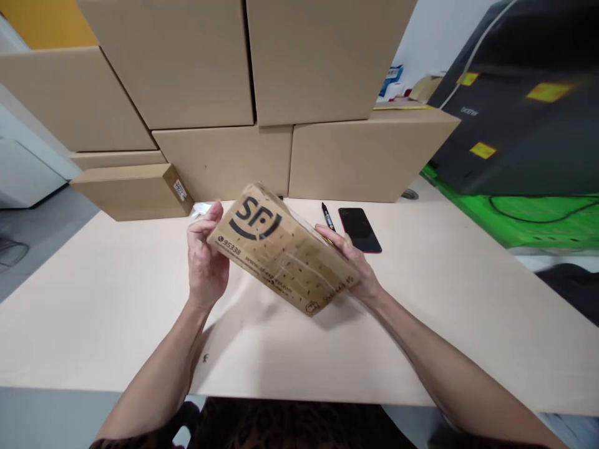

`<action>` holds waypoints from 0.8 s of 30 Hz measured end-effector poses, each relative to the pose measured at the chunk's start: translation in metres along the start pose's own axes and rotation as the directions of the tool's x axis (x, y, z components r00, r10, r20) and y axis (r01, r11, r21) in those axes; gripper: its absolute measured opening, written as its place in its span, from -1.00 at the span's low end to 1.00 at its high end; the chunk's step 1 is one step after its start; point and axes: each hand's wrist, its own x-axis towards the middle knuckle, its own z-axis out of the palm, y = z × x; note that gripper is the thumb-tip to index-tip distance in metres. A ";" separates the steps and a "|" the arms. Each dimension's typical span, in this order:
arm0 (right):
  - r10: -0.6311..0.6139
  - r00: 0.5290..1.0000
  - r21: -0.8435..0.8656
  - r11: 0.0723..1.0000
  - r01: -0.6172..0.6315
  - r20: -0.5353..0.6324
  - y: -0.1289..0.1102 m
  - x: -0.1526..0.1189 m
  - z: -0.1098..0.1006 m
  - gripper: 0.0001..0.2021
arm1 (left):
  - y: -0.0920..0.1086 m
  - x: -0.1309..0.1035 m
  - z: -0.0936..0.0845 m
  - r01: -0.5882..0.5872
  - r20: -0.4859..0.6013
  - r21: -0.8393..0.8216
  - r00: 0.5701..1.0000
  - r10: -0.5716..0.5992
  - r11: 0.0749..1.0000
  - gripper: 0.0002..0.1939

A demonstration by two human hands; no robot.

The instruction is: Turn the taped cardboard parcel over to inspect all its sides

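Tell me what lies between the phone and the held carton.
In the head view, a black marker lies on the table between the phone and the carton.

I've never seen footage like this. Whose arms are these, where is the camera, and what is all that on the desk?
There is no machine here: a person wears a camera on the head, looking forward and down, so the two bare arms are that person's own. The left hand and right hand grip opposite ends of a small cardboard parcel, printed with a black logo, tilted above the pale desk. On the desk behind it lie a black marker and a dark phone, side by side. Larger plain cartons are stacked at the back, and a black printer stands to the right.
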 end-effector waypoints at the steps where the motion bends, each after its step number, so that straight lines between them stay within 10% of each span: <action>1: 0.027 1.000 0.003 1.000 -0.027 -0.008 0.001 -0.001 0.001 -0.46 | 0.000 -0.002 0.002 0.005 0.007 0.014 1.000 -0.005 1.000 -0.55; 5: 0.203 0.973 0.085 0.977 -0.195 -0.106 0.009 -0.001 0.005 -0.32 | -0.001 -0.009 0.008 0.201 -0.021 -0.013 0.979 -0.201 0.979 -0.32; 10: 0.255 0.966 0.234 0.942 -0.238 -0.044 0.001 -0.002 0.017 -0.36 | -0.003 -0.014 0.014 0.572 0.111 -0.034 0.817 -0.566 0.819 -0.34; 19: 0.088 0.992 0.246 0.967 -0.064 -0.089 -0.007 -0.007 0.015 -0.44 | -0.006 -0.013 0.010 0.355 -0.174 0.107 0.926 -0.334 0.929 -0.30; 24: 0.146 0.988 0.238 0.959 -0.155 0.055 -0.001 -0.006 0.011 -0.40 | -0.005 -0.017 0.013 0.285 0.036 0.082 0.957 -0.289 0.955 -0.25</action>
